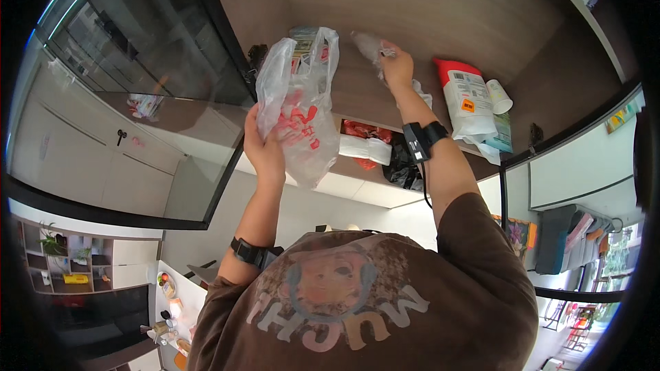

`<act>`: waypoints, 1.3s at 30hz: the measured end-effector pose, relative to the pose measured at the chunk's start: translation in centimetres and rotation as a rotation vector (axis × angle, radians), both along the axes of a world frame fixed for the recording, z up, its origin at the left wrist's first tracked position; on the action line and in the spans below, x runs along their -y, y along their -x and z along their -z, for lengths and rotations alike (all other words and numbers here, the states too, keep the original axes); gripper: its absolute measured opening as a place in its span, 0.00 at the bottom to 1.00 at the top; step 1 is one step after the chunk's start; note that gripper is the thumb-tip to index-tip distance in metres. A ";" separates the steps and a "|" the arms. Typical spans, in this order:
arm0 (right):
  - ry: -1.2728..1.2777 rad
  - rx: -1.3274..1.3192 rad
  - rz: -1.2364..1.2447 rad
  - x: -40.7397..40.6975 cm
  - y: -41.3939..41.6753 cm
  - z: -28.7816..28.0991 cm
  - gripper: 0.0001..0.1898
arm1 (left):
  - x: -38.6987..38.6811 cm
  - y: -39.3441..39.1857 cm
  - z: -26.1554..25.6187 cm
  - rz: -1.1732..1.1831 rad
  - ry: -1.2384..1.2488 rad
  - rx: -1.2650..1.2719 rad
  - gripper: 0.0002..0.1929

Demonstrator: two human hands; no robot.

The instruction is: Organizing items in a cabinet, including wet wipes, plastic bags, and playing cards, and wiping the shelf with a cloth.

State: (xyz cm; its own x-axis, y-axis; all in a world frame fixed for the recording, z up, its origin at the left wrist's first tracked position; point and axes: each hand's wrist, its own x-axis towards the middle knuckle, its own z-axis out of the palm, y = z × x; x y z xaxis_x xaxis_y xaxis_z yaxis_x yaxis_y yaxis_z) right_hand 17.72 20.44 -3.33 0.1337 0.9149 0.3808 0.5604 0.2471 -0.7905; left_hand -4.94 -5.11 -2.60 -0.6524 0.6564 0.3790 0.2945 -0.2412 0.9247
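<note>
My left hand point(265, 157) grips the left side of a translucent plastic carrier bag point(312, 139) with red printing. Its two handles point up, and it hangs in front of the wooden cabinet shelf point(356, 95). Small boxes point(305, 36) show partly behind its handles. Farther right, my right hand point(398, 68) is closed around a crumpled piece of clear plastic point(367, 46), which sticks out to the left over the shelf. More thin pale plastic point(423, 94) lies beside the right wrist, partly covered by the forearm.
Right of my right arm stand a white pack with a red top point(466, 95), a paper cup point(498, 97) and a teal packet point(504, 134). A lower compartment holds white folded bags point(366, 149), a black bag point(405, 162) and red plastic point(367, 130). A black-framed glass door point(227, 180) swings out left.
</note>
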 end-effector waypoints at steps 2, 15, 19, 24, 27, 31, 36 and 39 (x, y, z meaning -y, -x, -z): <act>-0.005 -0.088 -0.013 1.6 -0.2 -1.6 0.21 | -1.4 -0.3 1.1 0.076 -0.043 0.196 0.25; -0.208 -0.346 -0.272 12.9 -1.9 -8.7 0.16 | -6.7 -8.1 -0.8 0.577 -0.174 1.030 0.17; -0.128 -0.412 -0.265 13.2 -3.4 -9.2 0.16 | -9.3 -6.9 -0.6 0.653 -0.175 0.872 0.18; -0.243 -0.474 -0.189 12.3 -6.1 -9.5 0.16 | -13.7 -4.2 -4.3 0.798 -0.101 0.447 0.19; -0.260 -0.477 -0.136 13.1 -6.4 -9.3 0.17 | -17.2 -3.3 -7.6 0.737 -0.217 -0.181 0.21; -0.219 -0.472 -0.102 13.6 -7.3 -7.1 0.17 | -18.0 -3.5 -8.5 0.517 -0.175 -0.910 0.32; -0.079 -0.271 -0.006 13.8 -8.9 -3.3 0.18 | -15.7 -5.0 -5.0 0.494 0.303 -1.165 0.37; -0.092 -0.112 0.088 13.8 -9.9 -1.3 0.18 | -13.5 -7.2 -4.2 0.449 0.267 -1.121 0.34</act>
